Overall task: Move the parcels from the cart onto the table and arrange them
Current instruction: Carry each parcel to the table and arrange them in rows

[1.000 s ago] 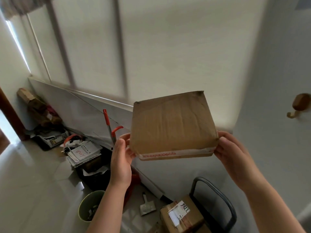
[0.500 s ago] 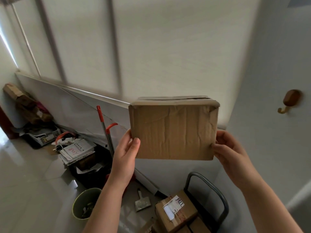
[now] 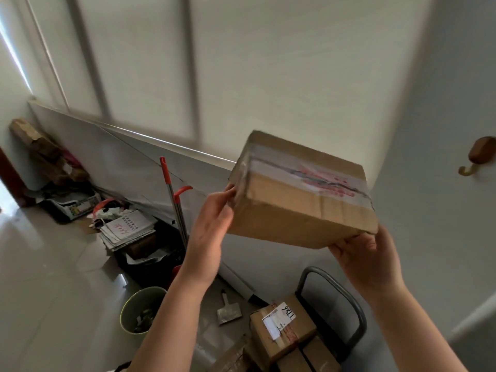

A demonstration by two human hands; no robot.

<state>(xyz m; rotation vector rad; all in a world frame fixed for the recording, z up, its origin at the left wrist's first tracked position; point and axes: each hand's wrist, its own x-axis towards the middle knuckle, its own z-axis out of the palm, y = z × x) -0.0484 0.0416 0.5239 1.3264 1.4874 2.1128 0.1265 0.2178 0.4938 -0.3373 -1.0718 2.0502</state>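
Head | parcel (image 3: 300, 208) aloft (tilted) | left hand (image 3: 212, 232), right hand (image 3: 367, 259) at edges

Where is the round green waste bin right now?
In the head view, the round green waste bin stands on the floor at lower left, in front of the black crate of papers, with the grey metal scraper to its right.

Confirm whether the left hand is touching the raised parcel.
Touching. The head view shows the left hand's fingers laid against the taped left end of the parcel, with no gap.
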